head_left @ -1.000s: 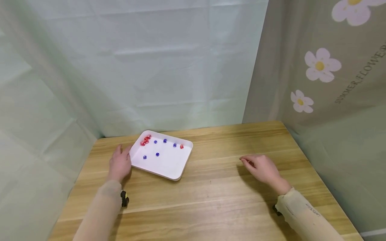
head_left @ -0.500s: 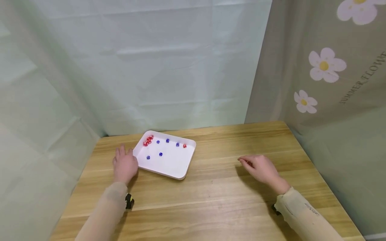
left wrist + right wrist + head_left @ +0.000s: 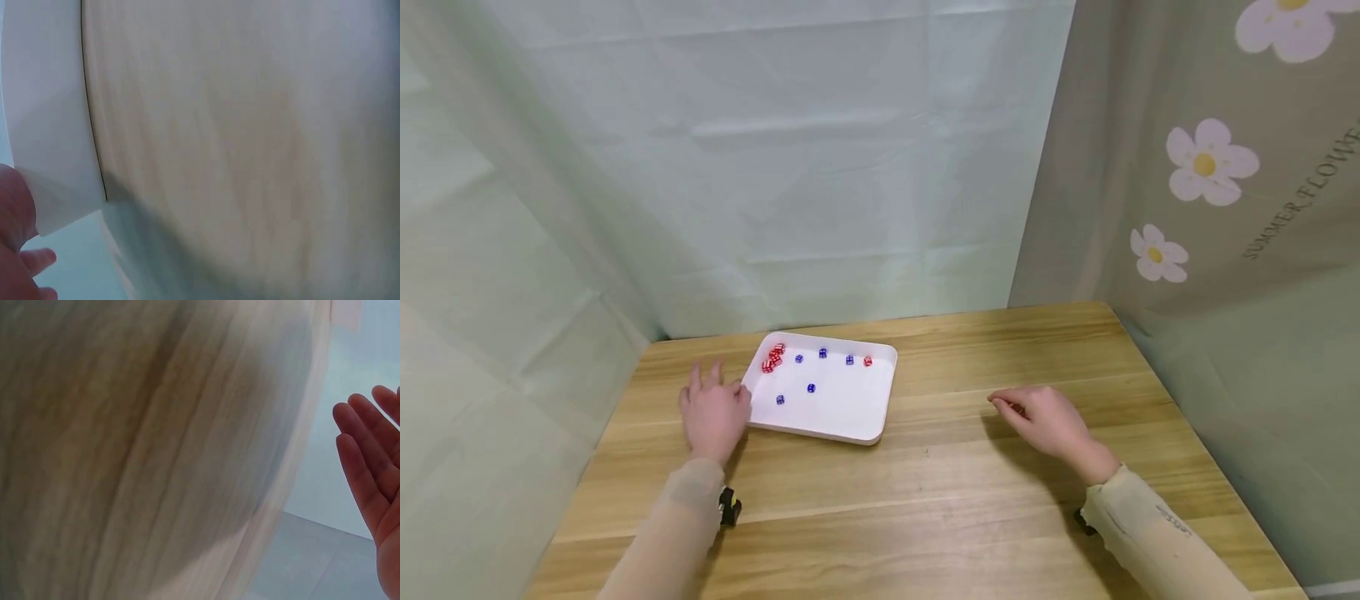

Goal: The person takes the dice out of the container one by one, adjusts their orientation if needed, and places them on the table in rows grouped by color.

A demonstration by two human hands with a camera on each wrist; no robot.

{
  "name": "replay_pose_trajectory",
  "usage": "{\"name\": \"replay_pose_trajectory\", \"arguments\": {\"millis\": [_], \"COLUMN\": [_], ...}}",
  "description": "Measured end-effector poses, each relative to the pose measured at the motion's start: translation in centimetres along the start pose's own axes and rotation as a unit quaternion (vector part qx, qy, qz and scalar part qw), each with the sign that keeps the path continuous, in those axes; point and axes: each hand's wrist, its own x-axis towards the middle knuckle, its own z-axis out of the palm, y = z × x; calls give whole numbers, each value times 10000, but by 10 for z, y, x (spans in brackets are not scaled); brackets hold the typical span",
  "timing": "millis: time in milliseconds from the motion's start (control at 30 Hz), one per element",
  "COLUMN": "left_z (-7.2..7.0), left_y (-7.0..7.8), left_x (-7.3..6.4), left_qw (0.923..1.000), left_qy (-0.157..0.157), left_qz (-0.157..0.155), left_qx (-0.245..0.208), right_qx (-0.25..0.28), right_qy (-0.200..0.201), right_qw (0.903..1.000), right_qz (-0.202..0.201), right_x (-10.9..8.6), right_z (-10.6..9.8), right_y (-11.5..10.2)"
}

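A shallow white tray lies left of the table's middle, with dice in it. Several red dice cluster in its back left corner, and one red die sits at the back right. Several blue dice are spread between them. My left hand is at the tray's left edge, thumb and index finger pinching the rim while the other fingers reach past. In the left wrist view the thumb lies against the tray's wall. My right hand is over the table's right side, fingers relaxed, holding nothing.
Both hands are above a wooden table. A pale curtain hangs behind its back edge, and a flowered curtain stands on the right. A black wrist device sits at the left sleeve.
The tray has shifted to the right and turned so its front edge lies more level, with my left hand moving along. My right hand has barely moved.
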Motion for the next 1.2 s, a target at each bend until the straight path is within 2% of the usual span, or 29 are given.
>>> {"name": "replay_pose_trajectory", "arguments": {"millis": [133,300,400,567,800,1000,1200], "left_z": [5,8,12,19,21,26,36], "left_y": [10,33,44,56,69,86,103], "left_x": [-3,-8,-12,-19,-23,-22,-14], "left_qw": [9996,9977,9972,9983,9935,9892,9866], "left_qy": [149,98,67,-70,-652,-1012,-1163], "left_qz": [-226,-555,-583,-258,368,541,677], "left_qx": [-107,-372,-459,-514,-859,-914,-923], "right_qx": [51,111,104,146,107,184,172], "right_qy": [27,35,10,-6,157,209,180], "right_qw": [10000,9999,9999,9999,9997,9993,9994], "right_qz": [-42,-26,-20,-26,-167,-244,-245], "right_x": [-1,-1,0,2,3,5,12], "right_z": [2,4,5,5,7,8,7], "right_y": [1,2,1,-1,1,1,-4]}}
